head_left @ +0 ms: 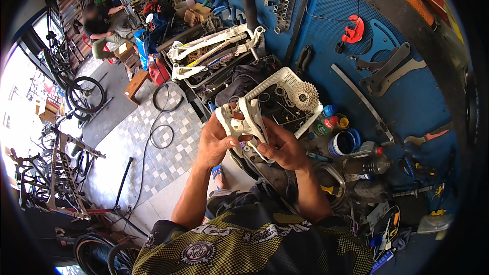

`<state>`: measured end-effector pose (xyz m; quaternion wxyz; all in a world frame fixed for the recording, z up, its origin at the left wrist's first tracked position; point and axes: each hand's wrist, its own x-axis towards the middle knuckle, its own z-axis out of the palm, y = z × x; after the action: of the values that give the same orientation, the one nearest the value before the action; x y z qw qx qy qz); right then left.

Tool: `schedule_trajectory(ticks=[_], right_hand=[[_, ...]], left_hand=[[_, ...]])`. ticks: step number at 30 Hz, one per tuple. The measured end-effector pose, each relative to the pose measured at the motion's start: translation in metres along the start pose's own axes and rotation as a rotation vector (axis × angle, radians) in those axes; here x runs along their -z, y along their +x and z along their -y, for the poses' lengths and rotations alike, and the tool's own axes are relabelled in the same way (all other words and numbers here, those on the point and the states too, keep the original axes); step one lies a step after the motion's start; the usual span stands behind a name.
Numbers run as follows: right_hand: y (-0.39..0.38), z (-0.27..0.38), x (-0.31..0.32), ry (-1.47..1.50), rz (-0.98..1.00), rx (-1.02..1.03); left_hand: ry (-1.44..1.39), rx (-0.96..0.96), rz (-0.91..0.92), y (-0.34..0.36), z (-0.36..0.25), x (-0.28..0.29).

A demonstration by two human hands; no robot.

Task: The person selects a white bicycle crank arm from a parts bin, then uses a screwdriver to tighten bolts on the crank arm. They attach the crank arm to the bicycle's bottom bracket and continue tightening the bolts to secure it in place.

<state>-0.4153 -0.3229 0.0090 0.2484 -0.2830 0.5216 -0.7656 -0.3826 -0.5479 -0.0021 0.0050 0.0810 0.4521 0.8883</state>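
Bike workshop: blue bench (407,102) and blue tool wall, tiled floor (168,158) to your left, another person (99,25) seated far off by the doorway.

Both your hands are closed round 1 white frame link (243,119), held up over the near edge of the bench, just in front of the white basket (285,79). Left hand (214,142) wraps its lower lobe, thumb across the face. Right hand (280,147) pinches the inner arm between thumb and fingertips. Whether anything small sits under those fingertips, I cannot tell.

Judgement: keep the left hand as the anchor, let only the right fingers work, and stay above the bench so a dropped part lands there, not on the tiles.

Counts:
- 1 white basket, with 1 cassette of sprockets (305,95) inside
- 1 white bike frame (214,51) lying at the far end of the bench
- 1 dark plastic bottle (367,164) on its side
- 1 blue tub (345,142)
- 1 red clamp (353,30) hung on the wall
- small cans by the basket: too crowded to count
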Motion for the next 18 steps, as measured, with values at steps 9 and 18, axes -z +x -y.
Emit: schedule_trajectory(ticks=[9, 18], right_hand=[[-0.004, 0.0, 0.011, -0.144, 0.015, -0.028], [-0.001, 0.001, 0.014, -0.207, 0.011, -0.004]], left_hand=[[0.138, -0.018, -0.009, -0.003, -0.014, -0.009], [0.126, -0.073, 0.106, 0.001, -0.016, -0.007]])
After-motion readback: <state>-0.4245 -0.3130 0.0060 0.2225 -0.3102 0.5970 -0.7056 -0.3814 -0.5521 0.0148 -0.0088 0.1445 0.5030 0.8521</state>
